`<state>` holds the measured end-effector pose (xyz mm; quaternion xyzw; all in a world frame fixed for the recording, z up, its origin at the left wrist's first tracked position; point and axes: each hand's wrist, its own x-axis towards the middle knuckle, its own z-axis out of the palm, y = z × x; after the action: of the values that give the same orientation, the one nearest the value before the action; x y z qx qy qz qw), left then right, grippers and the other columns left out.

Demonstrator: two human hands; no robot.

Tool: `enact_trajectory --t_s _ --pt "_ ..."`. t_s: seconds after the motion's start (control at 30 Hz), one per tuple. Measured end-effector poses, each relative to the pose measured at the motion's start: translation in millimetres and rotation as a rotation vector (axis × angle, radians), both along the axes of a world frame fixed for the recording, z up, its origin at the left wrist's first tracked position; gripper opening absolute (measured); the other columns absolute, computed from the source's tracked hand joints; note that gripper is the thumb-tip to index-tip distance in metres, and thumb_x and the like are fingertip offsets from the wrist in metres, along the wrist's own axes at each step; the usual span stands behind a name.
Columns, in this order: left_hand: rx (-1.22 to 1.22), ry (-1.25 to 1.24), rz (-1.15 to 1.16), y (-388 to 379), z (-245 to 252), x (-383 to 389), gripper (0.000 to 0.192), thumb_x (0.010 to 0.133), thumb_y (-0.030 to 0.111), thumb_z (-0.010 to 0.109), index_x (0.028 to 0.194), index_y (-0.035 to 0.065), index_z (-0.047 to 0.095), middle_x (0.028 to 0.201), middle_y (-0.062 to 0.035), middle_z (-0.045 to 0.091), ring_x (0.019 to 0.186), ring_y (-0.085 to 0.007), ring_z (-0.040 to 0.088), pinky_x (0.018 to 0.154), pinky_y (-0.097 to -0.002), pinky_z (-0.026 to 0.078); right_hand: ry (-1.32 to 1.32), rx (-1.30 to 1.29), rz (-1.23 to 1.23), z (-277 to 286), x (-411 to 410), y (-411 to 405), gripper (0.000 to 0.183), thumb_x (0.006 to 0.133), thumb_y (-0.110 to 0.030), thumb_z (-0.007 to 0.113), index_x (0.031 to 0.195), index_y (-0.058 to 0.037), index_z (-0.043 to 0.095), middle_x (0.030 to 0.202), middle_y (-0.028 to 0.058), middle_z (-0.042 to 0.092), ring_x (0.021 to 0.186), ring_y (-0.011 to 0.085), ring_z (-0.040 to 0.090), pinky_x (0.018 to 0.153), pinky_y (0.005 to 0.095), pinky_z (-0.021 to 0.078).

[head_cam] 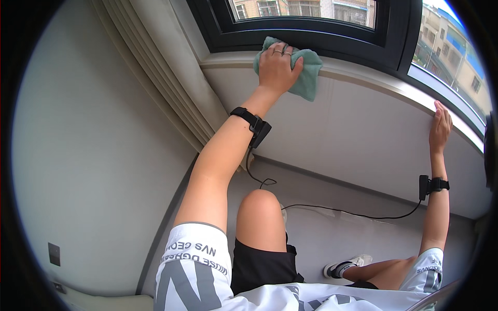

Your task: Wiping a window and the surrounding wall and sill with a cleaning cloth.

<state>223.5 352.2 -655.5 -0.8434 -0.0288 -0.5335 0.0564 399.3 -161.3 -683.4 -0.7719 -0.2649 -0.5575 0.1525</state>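
My left hand [277,70] lies palm down on a green cloth [308,76], its fingers pressed into the bunched fabric. Under them the cloth rests against the pale windowsill [229,59] and the lower part of the dark window frame [328,42]. One corner of the fabric hangs below the sill's front edge. Further right, my right hand [441,122] touches the sill's edge with its fingers extended and nothing visible in it. Part of its palm is hidden from view.
A beige curtain [167,74] hangs at the left beside a plain wall [89,136]. Black wrist devices [260,132] trail a thin cable [350,214] past my bent knee [260,210]. Below the sill stands a white wall panel [350,128]; grey floor [311,233] lies underneath.
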Motion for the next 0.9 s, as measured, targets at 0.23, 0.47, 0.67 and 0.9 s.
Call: enact_trajectory --t_s 0.23,0.47,0.67,0.9 --pt "-0.012 -0.111 0.170 195.4 -16.3 -78.8 0.039 0.094 0.031 0.055 0.118 0.0030 0.069 0.123 -0.0144 0.067 0.123 -0.0324 0.058 0.108 -0.0472 0.039 -0.044 0.005 -0.017 -11.0 11.6 -12.8 0.041 0.108 -0.023 0.036 0.117 -0.0038 0.070 0.119 0.0093 0.070 0.116 0.0254 0.063 0.104 0.0362 0.0421" --pt "-0.229 -0.331 0.180 160.1 -93.4 -72.7 0.062 0.105 0.036 0.040 0.153 -0.0011 0.026 0.161 -0.0229 0.019 0.149 -0.0424 0.017 0.121 -0.0529 0.017 -0.118 -0.087 -0.004 8.1 6.5 -15.7 0.040 0.107 -0.017 0.034 0.112 -0.0013 0.071 0.114 0.0103 0.072 0.108 0.0251 0.067 0.099 0.0356 0.0461" --pt "-0.405 -0.283 0.204 149.6 -139.8 -94.2 0.074 0.104 0.028 0.041 0.157 -0.0036 0.001 0.162 -0.0295 0.001 0.151 -0.0459 0.003 0.123 -0.0536 0.008 -0.058 -0.060 0.019 8.5 1.5 -10.8 0.041 0.106 -0.016 0.033 0.114 -0.0020 0.071 0.115 0.0104 0.072 0.109 0.0253 0.067 0.101 0.0349 0.0454" --pt "-0.477 -0.230 0.193 118.9 -122.6 -126.2 0.065 0.101 0.030 0.054 0.149 -0.0043 0.025 0.149 -0.0288 0.025 0.140 -0.0430 0.026 0.118 -0.0508 0.021 0.031 -0.023 0.062 -7.7 17.4 -16.5 0.043 0.109 -0.028 0.037 0.119 -0.0033 0.070 0.123 0.0103 0.069 0.119 0.0248 0.061 0.107 0.0365 0.0434"
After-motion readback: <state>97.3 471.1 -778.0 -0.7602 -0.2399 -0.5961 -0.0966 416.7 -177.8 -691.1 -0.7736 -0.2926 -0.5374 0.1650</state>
